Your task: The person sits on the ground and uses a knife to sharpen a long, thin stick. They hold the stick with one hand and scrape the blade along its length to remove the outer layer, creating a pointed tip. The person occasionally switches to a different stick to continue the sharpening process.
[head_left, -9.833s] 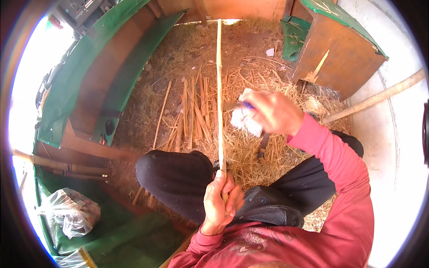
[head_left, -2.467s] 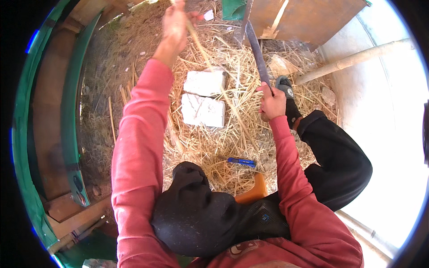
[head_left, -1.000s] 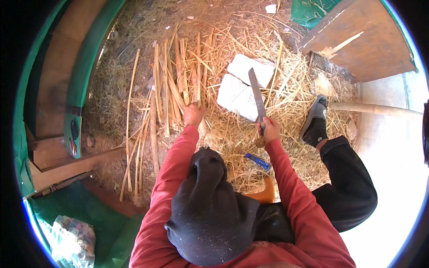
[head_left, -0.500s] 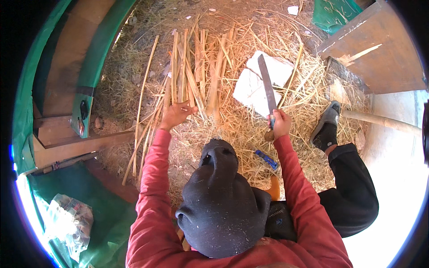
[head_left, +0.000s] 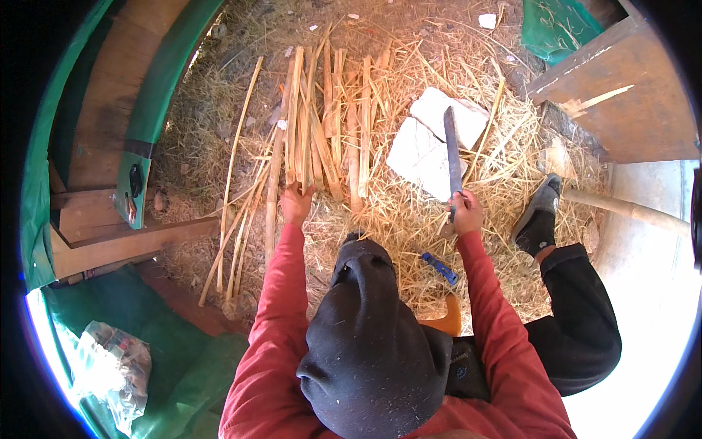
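Observation:
My right hand (head_left: 469,212) is closed round the handle of a long machete (head_left: 453,146). Its dark blade points away from me, over a white block (head_left: 418,155) lying on the straw. On the left, my left hand (head_left: 296,204) is closed at the near end of a split bamboo strip (head_left: 293,124). That strip lies among several others, side by side on the ground and running away from me. The fingertips partly hide the strip's end.
A blue-handled tool (head_left: 439,268) and an orange curved piece (head_left: 444,319) lie close to my body. Thin long strips (head_left: 238,175) lie at the left, beside a wooden frame (head_left: 139,240). A pole (head_left: 621,206) and brown board (head_left: 621,95) stand at the right.
My left hand has moved right and closed on the end of a bamboo strip. The machete in my right hand has shifted slightly right, its blade now more upright in the picture.

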The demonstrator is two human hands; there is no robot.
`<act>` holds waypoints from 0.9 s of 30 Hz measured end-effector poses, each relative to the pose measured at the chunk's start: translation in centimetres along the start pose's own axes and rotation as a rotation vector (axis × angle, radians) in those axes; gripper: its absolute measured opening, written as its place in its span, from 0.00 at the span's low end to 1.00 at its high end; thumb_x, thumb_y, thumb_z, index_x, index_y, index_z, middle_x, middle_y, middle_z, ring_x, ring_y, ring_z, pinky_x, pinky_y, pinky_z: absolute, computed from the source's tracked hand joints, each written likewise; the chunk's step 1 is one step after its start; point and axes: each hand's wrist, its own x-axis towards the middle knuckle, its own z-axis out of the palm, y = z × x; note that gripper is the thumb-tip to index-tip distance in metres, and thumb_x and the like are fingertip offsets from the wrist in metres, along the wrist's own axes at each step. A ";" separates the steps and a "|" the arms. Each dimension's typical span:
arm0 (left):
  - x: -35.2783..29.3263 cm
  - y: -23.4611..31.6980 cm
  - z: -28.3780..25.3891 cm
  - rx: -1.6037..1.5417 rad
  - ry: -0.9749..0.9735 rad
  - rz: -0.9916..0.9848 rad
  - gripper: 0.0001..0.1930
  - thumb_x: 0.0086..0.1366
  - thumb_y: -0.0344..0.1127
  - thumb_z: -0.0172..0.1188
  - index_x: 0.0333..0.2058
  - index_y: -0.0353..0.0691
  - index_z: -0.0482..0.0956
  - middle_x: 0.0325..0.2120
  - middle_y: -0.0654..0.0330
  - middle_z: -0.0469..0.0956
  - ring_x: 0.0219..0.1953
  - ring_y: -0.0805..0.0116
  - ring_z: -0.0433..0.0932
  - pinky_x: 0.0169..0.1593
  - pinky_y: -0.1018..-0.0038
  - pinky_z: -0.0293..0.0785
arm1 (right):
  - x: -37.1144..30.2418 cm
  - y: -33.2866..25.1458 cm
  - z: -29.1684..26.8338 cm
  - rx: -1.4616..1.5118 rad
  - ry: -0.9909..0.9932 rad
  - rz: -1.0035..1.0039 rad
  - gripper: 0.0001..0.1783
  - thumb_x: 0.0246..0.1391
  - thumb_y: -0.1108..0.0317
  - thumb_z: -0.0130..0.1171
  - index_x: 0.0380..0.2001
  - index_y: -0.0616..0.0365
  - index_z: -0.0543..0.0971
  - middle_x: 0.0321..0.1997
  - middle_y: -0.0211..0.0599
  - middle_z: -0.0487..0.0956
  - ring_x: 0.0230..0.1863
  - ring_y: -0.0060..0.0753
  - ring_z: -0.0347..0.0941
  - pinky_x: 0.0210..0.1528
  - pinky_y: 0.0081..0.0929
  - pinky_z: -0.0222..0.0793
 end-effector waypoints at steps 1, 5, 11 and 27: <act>-0.6 0.0 -0.8 -0.082 -0.049 0.019 0.25 0.59 0.51 0.64 0.40 0.32 0.79 0.30 0.48 0.80 0.30 0.52 0.81 0.34 0.62 0.76 | -0.2 0.3 0.4 -0.022 -0.008 -0.004 0.11 0.60 0.69 0.57 0.43 0.64 0.76 0.28 0.36 0.79 0.23 0.25 0.76 0.25 0.20 0.71; -6.0 2.8 -3.9 -0.617 -0.249 -0.099 0.25 0.66 0.56 0.56 0.33 0.34 0.77 0.18 0.63 0.68 0.21 0.73 0.75 0.24 0.73 0.68 | 0.1 1.5 0.2 -0.109 -0.057 0.002 0.14 0.59 0.68 0.59 0.45 0.66 0.77 0.31 0.35 0.80 0.28 0.26 0.79 0.29 0.21 0.73; -14.0 3.1 -7.4 -1.013 -0.241 -0.060 0.20 0.72 0.53 0.46 0.45 0.41 0.71 0.32 0.62 0.73 0.18 0.77 0.70 0.19 0.81 0.61 | 2.8 2.9 0.8 -0.291 0.039 -0.280 0.17 0.60 0.66 0.59 0.47 0.66 0.78 0.37 0.37 0.82 0.36 0.27 0.79 0.40 0.21 0.74; -15.7 17.5 -28.8 -0.815 0.546 0.307 0.22 0.68 0.40 0.56 0.59 0.44 0.67 0.16 0.65 0.71 0.12 0.84 0.61 0.13 0.87 0.52 | -8.9 3.2 -11.6 -1.416 -0.679 0.074 0.23 0.46 0.50 0.66 0.38 0.57 0.81 0.40 0.50 0.82 0.46 0.52 0.78 0.47 0.44 0.73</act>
